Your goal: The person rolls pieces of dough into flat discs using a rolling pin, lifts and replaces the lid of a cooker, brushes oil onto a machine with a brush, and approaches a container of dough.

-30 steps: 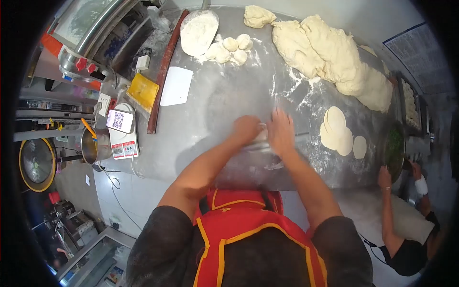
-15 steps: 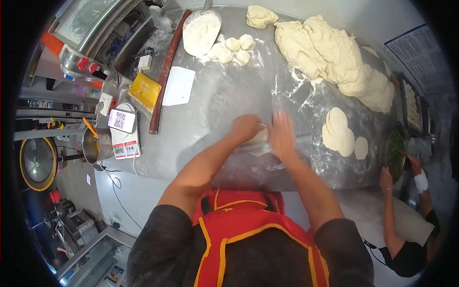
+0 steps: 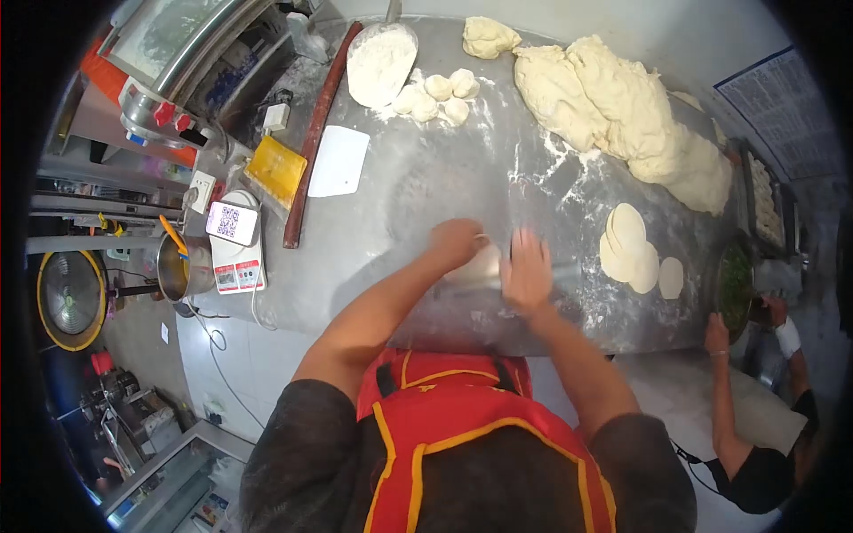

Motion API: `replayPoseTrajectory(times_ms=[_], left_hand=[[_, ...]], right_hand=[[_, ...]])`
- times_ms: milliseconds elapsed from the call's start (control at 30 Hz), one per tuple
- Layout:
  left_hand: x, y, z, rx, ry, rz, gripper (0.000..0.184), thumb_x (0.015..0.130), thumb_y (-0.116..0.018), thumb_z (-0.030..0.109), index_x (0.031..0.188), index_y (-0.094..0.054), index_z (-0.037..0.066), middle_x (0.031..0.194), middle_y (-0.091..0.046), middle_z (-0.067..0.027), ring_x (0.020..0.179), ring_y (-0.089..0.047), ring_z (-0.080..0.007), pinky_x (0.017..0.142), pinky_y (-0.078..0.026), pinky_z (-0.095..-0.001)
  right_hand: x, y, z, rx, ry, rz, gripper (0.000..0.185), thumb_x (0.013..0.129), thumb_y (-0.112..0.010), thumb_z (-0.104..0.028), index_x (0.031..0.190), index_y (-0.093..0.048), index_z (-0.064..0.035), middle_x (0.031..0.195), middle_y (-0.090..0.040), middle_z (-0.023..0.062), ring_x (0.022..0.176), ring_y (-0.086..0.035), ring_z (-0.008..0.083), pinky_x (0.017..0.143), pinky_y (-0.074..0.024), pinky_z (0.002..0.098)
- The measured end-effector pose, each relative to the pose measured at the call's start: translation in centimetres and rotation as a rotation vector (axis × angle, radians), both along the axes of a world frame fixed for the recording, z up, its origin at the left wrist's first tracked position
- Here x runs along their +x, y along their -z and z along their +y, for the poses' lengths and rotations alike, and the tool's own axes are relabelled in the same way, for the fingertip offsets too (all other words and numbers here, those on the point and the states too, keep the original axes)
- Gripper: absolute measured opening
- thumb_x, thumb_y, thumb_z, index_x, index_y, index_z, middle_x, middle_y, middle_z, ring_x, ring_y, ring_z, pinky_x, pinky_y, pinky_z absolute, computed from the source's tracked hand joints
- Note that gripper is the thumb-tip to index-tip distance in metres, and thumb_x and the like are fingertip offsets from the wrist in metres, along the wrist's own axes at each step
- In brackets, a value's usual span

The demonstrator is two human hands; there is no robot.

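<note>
Between my hands a small flattened dough round (image 3: 482, 266) lies on the metal table, its outline blurred. My left hand (image 3: 456, 242) is closed, fingers pinching the dough's far-left edge. On the dough's right side, my right hand (image 3: 528, 274) lies flat with its fingers stretched forward. A blurred pale streak runs sideways by the right palm; what is under that palm is hidden. Several thin dough rounds (image 3: 629, 249) overlap on the table to the right, with a single one (image 3: 671, 278) beside them.
A large dough mass (image 3: 613, 107) and a smaller lump (image 3: 490, 37) rest at the back. Several dough balls (image 3: 438, 87) sit near a flour scoop (image 3: 382, 67). On the left are a red-brown rod (image 3: 320, 133), white card (image 3: 338, 161) and scale (image 3: 238, 258). A co-worker's hand (image 3: 717, 334) touches a bowl of greens (image 3: 736, 284).
My right hand has drawn back slightly toward me and shows more sharply. My left hand stays by the dough's edge. The whole view has shifted a little.
</note>
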State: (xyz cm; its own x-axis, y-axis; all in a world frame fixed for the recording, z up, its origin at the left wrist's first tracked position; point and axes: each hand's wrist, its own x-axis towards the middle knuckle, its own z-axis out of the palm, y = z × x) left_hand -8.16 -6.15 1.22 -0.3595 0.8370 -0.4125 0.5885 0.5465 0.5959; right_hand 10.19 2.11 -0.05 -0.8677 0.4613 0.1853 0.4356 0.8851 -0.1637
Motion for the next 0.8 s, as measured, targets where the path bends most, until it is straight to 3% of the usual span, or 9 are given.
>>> replayPoseTrajectory(times_ms=[67,167,267,400,467,567,667,767,800], left_hand=[[-0.6,2.1,-2.0,0.065,-0.191,-0.032,0.033,0.085,-0.062,0.041,0.101,-0.070,0.013,0.104,-0.068,-0.0119,0.097,-0.064,-0.0326,0.083,-0.049,-0.0452],[-0.9,1.6,-3.5,0.148,-0.025,-0.238,0.026,0.088,-0.059,0.029,0.099,-0.068,0.007,0.097,-0.068,-0.0173,0.093,-0.065,-0.0360,0.080,-0.050,-0.0474],[0.4,0.7,-0.2,0.100,-0.012,0.037,0.031,0.088,-0.058,0.038,0.097,-0.069,0.010,0.098,-0.068,-0.0148,0.093,-0.064,-0.0348,0.079,-0.050,-0.0460],[0.9,-1.7,2.2,-0.068,0.060,0.058,0.031,0.088,-0.056,0.035,0.096,-0.069,0.008,0.098,-0.068,-0.0162,0.094,-0.064,-0.0352,0.079,-0.050,-0.0450],[-0.3,-1.3,0.4,0.027,0.040,0.059,0.030,0.089,-0.055,0.033,0.095,-0.068,0.007,0.100,-0.067,-0.0167,0.095,-0.064,-0.0353,0.080,-0.049,-0.0449],[-1.1,1.3,-3.0,0.110,-0.283,-0.093,0.025,0.088,-0.054,0.026,0.093,-0.067,0.005,0.096,-0.068,-0.0172,0.095,-0.064,-0.0348,0.083,-0.049,-0.0473],[-1.7,0.3,-3.3,0.028,0.022,-0.211,0.028,0.090,-0.055,0.031,0.095,-0.068,0.006,0.100,-0.068,-0.0161,0.095,-0.064,-0.0349,0.082,-0.050,-0.0457],[0.1,-1.1,0.0,-0.020,0.037,0.109,0.030,0.088,-0.056,0.031,0.101,-0.070,0.008,0.099,-0.068,-0.0150,0.094,-0.064,-0.0336,0.083,-0.050,-0.0461],[0.5,-1.7,0.4,-0.040,0.065,0.091,0.030,0.088,-0.056,0.031,0.102,-0.070,0.009,0.099,-0.068,-0.0149,0.095,-0.064,-0.0335,0.083,-0.049,-0.0463]], right_hand=[[5.2,-1.0,-2.3,-0.240,-0.073,-0.045,0.054,0.091,-0.053,-0.024,0.133,-0.043,0.0077,0.137,-0.046,0.0272,0.130,-0.041,0.0400,0.110,-0.0266,0.0557],[2.3,-1.6,-1.6,-0.006,-0.083,0.015,0.052,0.090,-0.054,-0.023,0.131,-0.045,0.0071,0.137,-0.045,0.0275,0.130,-0.041,0.0400,0.110,-0.0267,0.0559],[-5.5,-0.6,2.8,-0.108,0.089,-0.032,0.051,0.093,-0.050,-0.029,0.131,-0.046,0.0046,0.139,-0.045,0.0232,0.133,-0.038,0.0353,0.110,-0.0271,0.0518],[-7.1,0.3,4.2,-0.075,0.065,-0.103,0.051,0.096,-0.045,-0.029,0.135,-0.044,0.0044,0.141,-0.043,0.0231,0.134,-0.037,0.0345,0.112,-0.0245,0.0514],[-2.1,-1.3,0.8,-0.097,0.005,-0.069,0.053,0.094,-0.048,-0.028,0.135,-0.044,0.0045,0.140,-0.045,0.0234,0.134,-0.037,0.0348,0.112,-0.0249,0.0521],[4.6,-0.2,-2.1,-0.179,-0.060,0.022,0.054,0.090,-0.053,-0.027,0.133,-0.046,0.0059,0.138,-0.046,0.0246,0.132,-0.040,0.0365,0.109,-0.0278,0.0527],[1.4,-0.7,-1.3,-0.125,-0.010,0.037,0.053,0.089,-0.055,-0.026,0.129,-0.048,0.0070,0.137,-0.046,0.0251,0.130,-0.041,0.0373,0.108,-0.0304,0.0522],[-6.3,1.4,3.6,0.051,0.015,-0.050,0.051,0.093,-0.051,-0.030,0.128,-0.049,0.0069,0.134,-0.049,0.0228,0.130,-0.041,0.0351,0.108,-0.0301,0.0504],[-6.5,1.5,3.7,0.031,0.006,-0.023,0.051,0.093,-0.050,-0.031,0.128,-0.049,0.0065,0.134,-0.049,0.0226,0.130,-0.041,0.0349,0.108,-0.0302,0.0504]])
